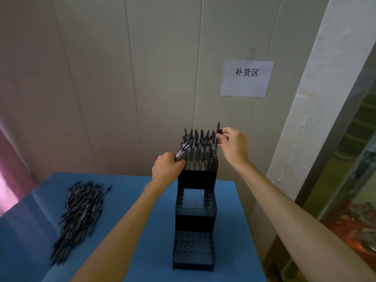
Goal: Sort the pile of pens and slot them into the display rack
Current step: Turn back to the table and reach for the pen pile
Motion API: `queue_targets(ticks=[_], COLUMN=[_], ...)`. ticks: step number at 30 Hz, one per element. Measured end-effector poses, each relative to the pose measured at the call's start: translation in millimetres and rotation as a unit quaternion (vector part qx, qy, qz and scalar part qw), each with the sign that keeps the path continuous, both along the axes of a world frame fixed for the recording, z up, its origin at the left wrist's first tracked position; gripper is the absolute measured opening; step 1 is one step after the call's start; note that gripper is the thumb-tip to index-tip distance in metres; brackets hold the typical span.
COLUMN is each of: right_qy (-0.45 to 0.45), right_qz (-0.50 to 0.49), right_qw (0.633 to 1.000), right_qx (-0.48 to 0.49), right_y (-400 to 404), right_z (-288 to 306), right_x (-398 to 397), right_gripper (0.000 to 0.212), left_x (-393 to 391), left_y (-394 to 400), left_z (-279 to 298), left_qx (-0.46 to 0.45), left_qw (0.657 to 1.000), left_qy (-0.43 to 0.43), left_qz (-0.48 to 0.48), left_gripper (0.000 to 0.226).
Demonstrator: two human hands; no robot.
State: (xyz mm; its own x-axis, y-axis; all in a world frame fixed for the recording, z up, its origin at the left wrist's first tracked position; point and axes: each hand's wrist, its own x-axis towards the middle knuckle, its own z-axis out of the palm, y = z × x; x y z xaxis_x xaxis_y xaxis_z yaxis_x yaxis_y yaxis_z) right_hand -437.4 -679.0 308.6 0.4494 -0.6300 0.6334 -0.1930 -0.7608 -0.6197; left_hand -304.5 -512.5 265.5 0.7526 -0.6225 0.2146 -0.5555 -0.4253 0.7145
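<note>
Fingers point(220, 137) of the right hand point(234, 145) pinch 1 pen point(218, 127) upright at the far right corner of the top tier point(196, 165) of the rack point(195, 218), with the pen's cap end standing higher than its neighbours, so the judgement is that it is not yet fully seated. The left hand point(167, 166) is clenched around a small bundle of spare pens point(182, 150), held tilted just beside the left edge of the top tier. Standing pens point(198, 145) fill most of the top tier; the middle tier point(195, 200) and bottom tier point(193, 248) show open holes only. The unsorted pile point(79, 216) lies on the blue counter point(142, 251), well apart to the left of the rack. To complete the insertion well, keep the pen vertical over its hole, lower it straight, and release only once it stops against the base. Hold the pinch high on the barrel so that the knuckles do not brush adjacent pens. Keep the bundle in the left hand clear of the row, since a sideways knock could tip neighbours or shift the rack. The rack is tall and narrow, so downward force is probably best kept light. Whether any hole in the top tier remains free cannot be told from this view.
</note>
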Motion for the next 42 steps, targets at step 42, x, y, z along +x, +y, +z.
queue_targets(ticks=[42], right_qy=[-0.010], right_qz=[0.228], right_qw=[0.897], right_qx=[0.379], right_y=[87.7], right_z=[-52.6], right_x=[13.2], right_gripper=[0.024], left_x=[-15.1], left_y=[21.2], left_z=[-12.8], left_qx=[0.001], left_qw=[0.994], left_qy=[0.088], left_qz=[-0.066], left_gripper=[0.030])
